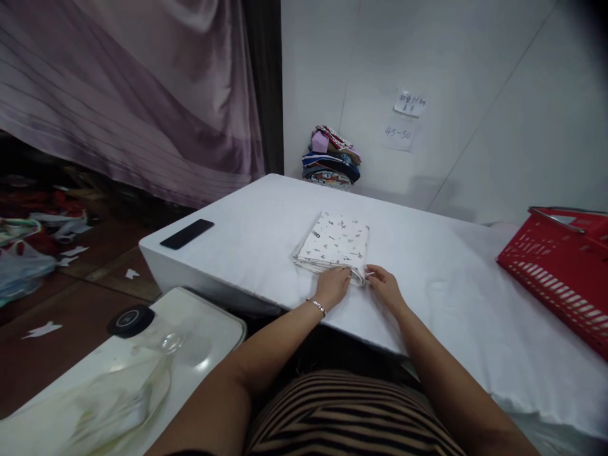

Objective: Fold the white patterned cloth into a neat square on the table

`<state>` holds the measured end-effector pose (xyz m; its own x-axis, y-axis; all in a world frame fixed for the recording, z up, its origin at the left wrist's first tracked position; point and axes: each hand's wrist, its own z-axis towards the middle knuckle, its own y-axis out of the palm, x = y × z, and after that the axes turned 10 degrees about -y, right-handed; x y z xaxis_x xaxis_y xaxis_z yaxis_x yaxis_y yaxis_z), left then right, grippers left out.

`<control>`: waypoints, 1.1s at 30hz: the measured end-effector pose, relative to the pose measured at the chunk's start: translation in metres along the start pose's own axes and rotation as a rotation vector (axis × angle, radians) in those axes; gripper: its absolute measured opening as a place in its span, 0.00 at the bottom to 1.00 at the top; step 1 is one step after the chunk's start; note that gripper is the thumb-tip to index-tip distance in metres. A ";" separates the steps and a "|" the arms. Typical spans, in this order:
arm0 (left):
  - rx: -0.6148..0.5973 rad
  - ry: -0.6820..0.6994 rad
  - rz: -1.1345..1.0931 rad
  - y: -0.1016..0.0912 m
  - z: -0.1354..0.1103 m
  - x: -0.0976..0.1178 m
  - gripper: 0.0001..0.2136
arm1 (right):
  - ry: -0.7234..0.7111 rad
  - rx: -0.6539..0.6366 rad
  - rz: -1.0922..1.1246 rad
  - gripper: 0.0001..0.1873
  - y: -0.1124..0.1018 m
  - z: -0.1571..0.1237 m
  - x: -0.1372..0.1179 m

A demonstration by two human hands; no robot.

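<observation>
One folded, printed white cloth (336, 239) on the desk (247, 221).
Left hand (334, 283) grips its near edge, right hand (384, 287) pinches its near-right corner; beyond the cloth, a wall note (399, 135) reads "45-50".

The left hand (334, 285) has fingers partly hidden at the folded cloth (338, 237), the right edge cuts off the red basket (541, 253), the upper note (409, 104) reads too small, and whatever the pale bag (59, 411) holds is blurred.
</observation>
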<state>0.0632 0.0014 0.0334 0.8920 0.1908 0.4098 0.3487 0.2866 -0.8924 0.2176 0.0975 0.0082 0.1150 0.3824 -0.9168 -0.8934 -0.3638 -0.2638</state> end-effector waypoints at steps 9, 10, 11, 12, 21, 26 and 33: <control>-0.077 -0.284 -0.235 0.014 -0.004 0.019 0.13 | 0.233 0.157 0.163 0.23 0.008 0.034 0.004; -0.114 -0.306 -0.319 0.014 -0.002 0.022 0.13 | 0.258 0.159 0.172 0.23 0.010 0.038 0.003; -0.169 -0.349 -0.442 0.015 -0.001 0.026 0.11 | 0.275 0.161 0.176 0.24 0.011 0.042 0.002; -0.229 -0.408 -0.588 0.016 0.001 0.029 0.10 | 0.284 0.161 0.176 0.24 0.013 0.046 0.002; -0.318 -0.553 -1.080 0.027 0.008 0.040 0.11 | 0.263 0.155 0.178 0.23 0.015 0.051 0.004; -0.168 -0.382 -0.605 0.026 0.004 0.033 0.09 | 0.214 0.166 0.193 0.20 0.015 0.046 0.012; -0.121 -0.245 -0.155 0.006 -0.002 0.023 0.09 | 0.142 0.149 0.210 0.20 0.018 0.044 0.019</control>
<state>0.0865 0.0053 0.0371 0.7348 0.3785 0.5629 0.5198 0.2190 -0.8257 0.1846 0.1357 -0.0011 -0.0286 0.1853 -0.9823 -0.9568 -0.2896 -0.0268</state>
